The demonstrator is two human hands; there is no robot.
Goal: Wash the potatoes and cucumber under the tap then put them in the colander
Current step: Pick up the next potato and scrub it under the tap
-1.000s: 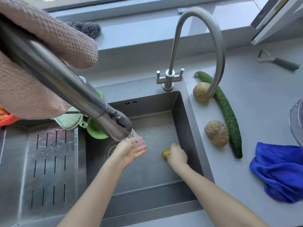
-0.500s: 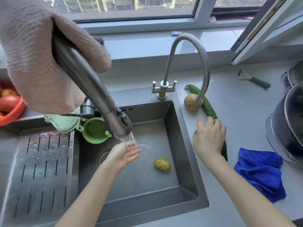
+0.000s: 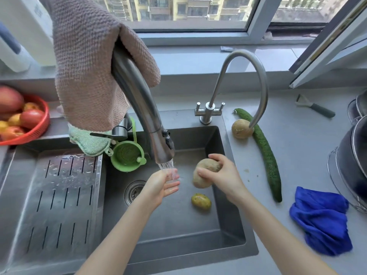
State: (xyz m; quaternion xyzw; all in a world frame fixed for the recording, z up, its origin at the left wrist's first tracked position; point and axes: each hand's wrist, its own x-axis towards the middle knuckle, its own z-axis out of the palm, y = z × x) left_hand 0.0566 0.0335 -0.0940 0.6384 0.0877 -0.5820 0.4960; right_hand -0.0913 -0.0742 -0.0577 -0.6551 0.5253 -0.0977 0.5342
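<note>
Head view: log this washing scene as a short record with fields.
left hand: open, palm under the water from the tap, holds nothing
right hand: grips the big potato above the sink
small potato: lies on the sink floor, untouched
third potato: on the counter, beside the cucumber
cloth: blue, crumpled on the counter near the cucumber's near end
</note>
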